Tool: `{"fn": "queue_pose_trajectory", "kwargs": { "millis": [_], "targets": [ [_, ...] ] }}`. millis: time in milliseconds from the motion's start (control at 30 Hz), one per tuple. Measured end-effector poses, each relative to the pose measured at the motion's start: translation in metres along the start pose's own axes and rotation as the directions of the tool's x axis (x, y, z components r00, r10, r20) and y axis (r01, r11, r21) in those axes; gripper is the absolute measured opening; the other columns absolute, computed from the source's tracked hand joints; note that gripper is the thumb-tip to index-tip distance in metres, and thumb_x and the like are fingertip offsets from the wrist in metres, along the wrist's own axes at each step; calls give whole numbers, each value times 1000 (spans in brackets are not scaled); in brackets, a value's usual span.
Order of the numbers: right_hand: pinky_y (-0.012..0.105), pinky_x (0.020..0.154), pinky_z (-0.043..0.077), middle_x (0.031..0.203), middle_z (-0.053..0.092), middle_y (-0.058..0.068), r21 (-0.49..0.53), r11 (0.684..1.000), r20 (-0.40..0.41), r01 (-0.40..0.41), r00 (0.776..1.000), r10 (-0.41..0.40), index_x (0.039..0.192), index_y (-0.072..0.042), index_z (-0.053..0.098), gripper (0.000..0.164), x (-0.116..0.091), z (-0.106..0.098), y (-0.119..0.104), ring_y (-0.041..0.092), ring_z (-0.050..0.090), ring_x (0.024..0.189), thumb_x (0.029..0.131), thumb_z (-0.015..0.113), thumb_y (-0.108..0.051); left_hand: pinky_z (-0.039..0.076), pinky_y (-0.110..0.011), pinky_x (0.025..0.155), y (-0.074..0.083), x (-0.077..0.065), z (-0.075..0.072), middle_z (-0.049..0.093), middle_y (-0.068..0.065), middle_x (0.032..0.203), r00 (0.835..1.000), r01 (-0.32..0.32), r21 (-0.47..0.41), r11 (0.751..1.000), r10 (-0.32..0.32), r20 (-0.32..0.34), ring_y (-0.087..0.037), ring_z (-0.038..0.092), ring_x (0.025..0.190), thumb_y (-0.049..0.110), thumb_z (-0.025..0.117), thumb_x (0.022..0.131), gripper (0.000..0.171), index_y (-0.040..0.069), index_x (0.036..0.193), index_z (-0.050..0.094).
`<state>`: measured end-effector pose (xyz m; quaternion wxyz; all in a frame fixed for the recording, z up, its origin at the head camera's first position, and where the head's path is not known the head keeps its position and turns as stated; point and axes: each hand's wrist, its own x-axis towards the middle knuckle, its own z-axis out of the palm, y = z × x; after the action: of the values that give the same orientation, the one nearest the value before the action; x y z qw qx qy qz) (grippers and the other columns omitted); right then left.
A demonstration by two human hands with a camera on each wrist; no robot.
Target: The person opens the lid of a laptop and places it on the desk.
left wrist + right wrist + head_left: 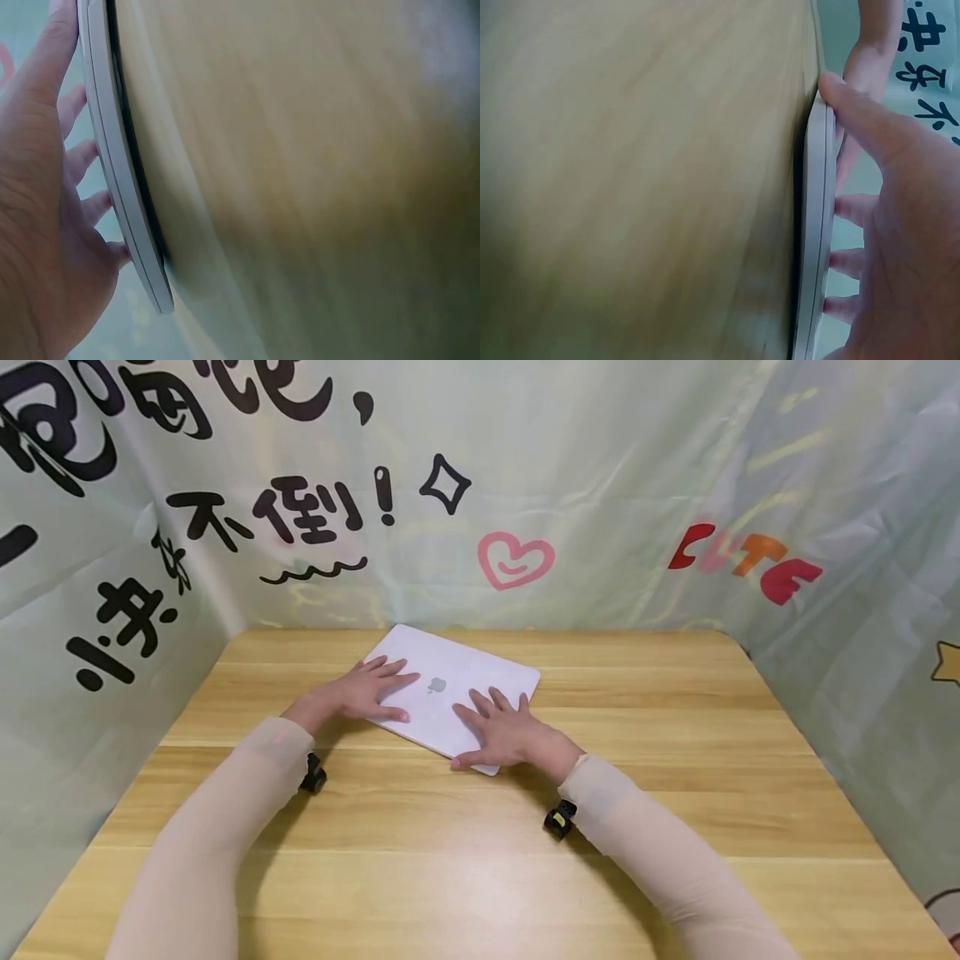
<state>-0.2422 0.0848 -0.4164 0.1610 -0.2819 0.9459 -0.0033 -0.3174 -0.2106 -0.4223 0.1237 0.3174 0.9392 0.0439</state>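
Observation:
A closed silver laptop (457,664) with an apple logo lies at an angle on the far part of the wooden table. My left hand (369,687) touches the lid near its left end, fingers spread. On the lid's right part, my right hand (506,735) rests with fingers fanned out, its thumb at the near edge. In the left wrist view the laptop's thin side (124,165) runs beside the left hand (37,202), whose fingertips meet the lid. The right wrist view has the right hand's (915,202) fingertips on the lid and its thumb by the laptop's edge (817,202).
The wooden table (450,852) spreads out in front of and around the laptop. A pale printed cloth (615,460) hangs behind it and along both sides. Small black cameras (558,820) sit at both wrists, under the sleeves.

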Motion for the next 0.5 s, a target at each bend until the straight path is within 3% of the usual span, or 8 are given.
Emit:
{"fn": "queue_pose_trajectory", "kwargs": {
  "millis": [500],
  "targets": [
    [72,109,4,164,-5,1,15,999,41,49,998,-50,158,-34,6,98,-10,-4,8,32,-7,148,81,42,-83,1,-68,111,14,-11,4,3,-10,163,999,30,-23,999,-29,33,-44,-1,146,79,43,85,94,28,158,16]
  ]
}}
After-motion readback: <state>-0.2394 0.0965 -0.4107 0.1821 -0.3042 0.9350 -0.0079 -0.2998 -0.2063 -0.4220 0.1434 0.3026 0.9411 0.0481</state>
